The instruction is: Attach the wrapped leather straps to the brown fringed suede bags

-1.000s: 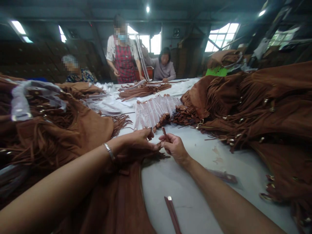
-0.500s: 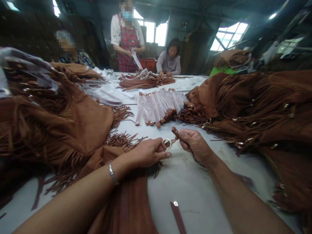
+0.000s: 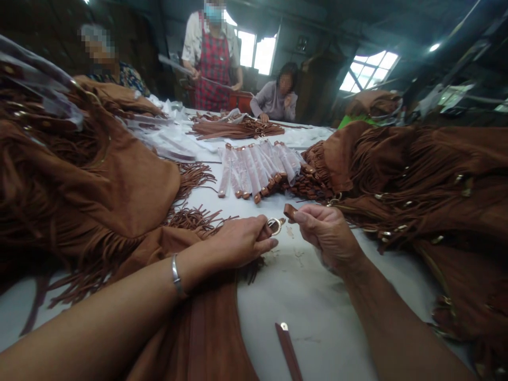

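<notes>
My left hand point(image 3: 244, 241) pinches a gold-coloured metal ring point(image 3: 279, 227) between thumb and fingers. A small metal piece sticks out at the ring's right side; I cannot make out its kind. Under that forearm lies a brown fringed suede bag point(image 3: 214, 328), partly covered by the arm. Just to the right, my right hand point(image 3: 327, 233) is closed on a brown leather strap, with its looped end point(image 3: 290, 211) showing past the fingertips. The rest of that strap is mostly hidden. A narrow brown strap with a metal tip point(image 3: 288, 349) lies on the table nearer to me.
Fringed brown bags are heaped on the left point(image 3: 135, 196) and right point(image 3: 420, 174) of the white table point(image 3: 317, 312). Ahead lies a row of plastic-wrapped straps point(image 3: 254, 169). Across the table are several people, one in a checked apron point(image 3: 214, 69), near more brown straps point(image 3: 238, 128).
The strap end in my right hand has moved slightly right, away from the ring, and its loop now faces me. Across the table, the aproned person's hands have moved apart with a strip.
</notes>
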{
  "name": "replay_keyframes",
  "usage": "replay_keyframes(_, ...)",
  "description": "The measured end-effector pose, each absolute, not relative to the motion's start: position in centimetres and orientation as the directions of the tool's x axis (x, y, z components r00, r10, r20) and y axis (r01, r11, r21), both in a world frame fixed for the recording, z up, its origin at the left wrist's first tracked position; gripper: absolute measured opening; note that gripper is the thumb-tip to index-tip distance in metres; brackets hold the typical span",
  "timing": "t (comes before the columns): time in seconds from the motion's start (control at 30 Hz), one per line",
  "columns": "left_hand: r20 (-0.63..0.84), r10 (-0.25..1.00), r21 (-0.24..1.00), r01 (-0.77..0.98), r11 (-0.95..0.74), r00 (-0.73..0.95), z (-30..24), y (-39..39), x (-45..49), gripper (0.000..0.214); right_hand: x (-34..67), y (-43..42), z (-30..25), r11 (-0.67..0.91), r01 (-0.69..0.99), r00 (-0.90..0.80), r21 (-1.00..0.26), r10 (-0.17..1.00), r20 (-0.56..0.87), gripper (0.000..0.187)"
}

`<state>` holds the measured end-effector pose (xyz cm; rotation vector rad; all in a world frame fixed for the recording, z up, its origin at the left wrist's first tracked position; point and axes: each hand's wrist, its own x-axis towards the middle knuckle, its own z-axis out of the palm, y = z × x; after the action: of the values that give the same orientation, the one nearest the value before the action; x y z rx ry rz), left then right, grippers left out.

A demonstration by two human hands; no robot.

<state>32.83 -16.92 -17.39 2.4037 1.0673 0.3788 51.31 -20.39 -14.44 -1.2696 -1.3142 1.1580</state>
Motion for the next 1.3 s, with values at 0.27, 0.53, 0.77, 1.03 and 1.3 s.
replay_keyframes(0.27,0.029,0.808,0.532,0.675,-0.511,0.588,-17.0,-17.1,32.9,0.028,49.5,-20.4,-16.1,0.06,0.246,-0.027,-0.967,0.998,0.055,0.031)
replay_keyframes(0.53,0.138,0.786,0.586,0.59,-0.555,0.602,-17.4,-17.2,32.8,0.04,48.3,-20.4,-18.0,0.096,0.194,0.052,-0.976,0.993,0.108,0.03)
replay_keyframes(0.77,0.193,0.638,0.47,0.501,-0.727,0.745,-17.3,-17.3,32.4,0.02,50.9,-19.5,-16.7,-0.33,-0.126,-0.321,-0.936,0.906,-0.276,0.03)
replay_keyframes(1.03,0.209,0.76,0.524,0.586,-0.618,0.615,-17.2,-17.4,32.6,0.022,50.1,-19.8,-17.1,-0.186,-0.197,-0.239,-0.963,0.961,-0.137,0.028)
replay_keyframes(1.3,0.198,0.685,0.694,0.393,-0.603,0.701,-16.9,-18.0,32.7,0.024,52.2,-18.9,-17.8,-0.369,-0.244,-0.537,-0.897,0.821,-0.191,0.026)
